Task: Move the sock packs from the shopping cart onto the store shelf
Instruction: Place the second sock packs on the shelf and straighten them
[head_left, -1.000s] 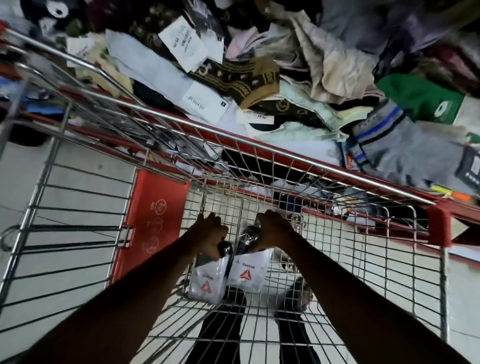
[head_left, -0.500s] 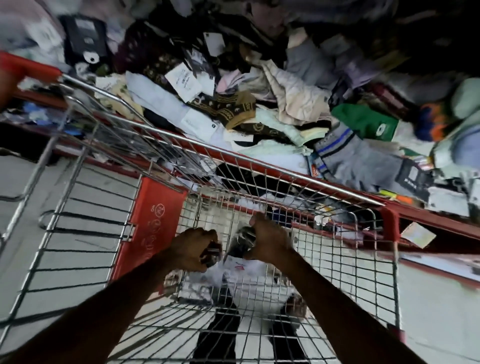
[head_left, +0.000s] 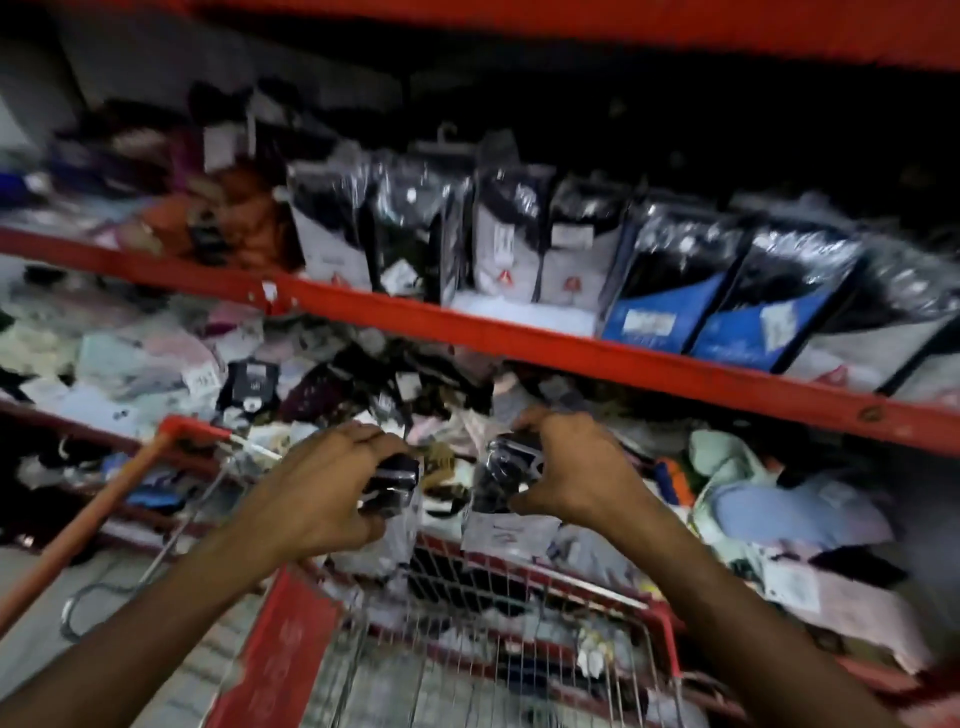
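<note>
Hands: left hand (head_left: 332, 483) grips one sock pack (head_left: 390, 486); right hand (head_left: 566, 470) grips another sock pack (head_left: 501, 480).
Packs: both held up above the shopping cart (head_left: 291, 639), a little apart.
Shelf: red store shelf (head_left: 519, 338) higher up, with a row of packs (head_left: 519, 239) standing on it.
Picture: blurry.

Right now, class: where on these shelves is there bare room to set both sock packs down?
Little shows. The upper shelf is lined with upright packs; its one open patch is the pale strip before the white packs, beside the blue packs. The lower shelf heap is crowded.
</note>
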